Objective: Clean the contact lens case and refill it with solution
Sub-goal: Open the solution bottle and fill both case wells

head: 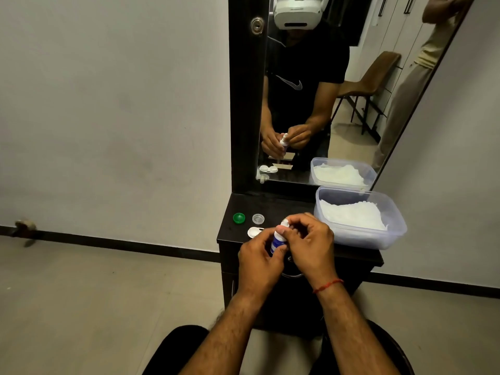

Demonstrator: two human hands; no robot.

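Nearest the camera, two bare forearms reach forward over dark-trousered knees, with a red thread (pixel 328 285) tied round the right wrist. The left hand (pixel 259 255) curls its fingers and thumb round the body of a small white bottle with a blue label (pixel 277 240) and holds it roughly upright above the front edge of a dark wooden cabinet (pixel 284 207). The right hand (pixel 311 239) is bent over the bottle's top, its thumb and forefinger pinching the white tip (pixel 285 222) while the other fingers arch loosely above. Just left of the hands, a white contact lens case (pixel 254 232) lies on the cabinet top, its right part hidden behind the left hand's fingers. A little farther back lie a clear round cap (pixel 258 218) and, to its left, a green round cap (pixel 239 217), the two apart from each other and from the case. On the right side of the top stands a clear plastic tub (pixel 378 239) filled with crumpled white tissue (pixel 351 215). Behind everything, a tall mirror (pixel 351 117) in a dark frame reflects both hands at the bottle, the case and the tub.
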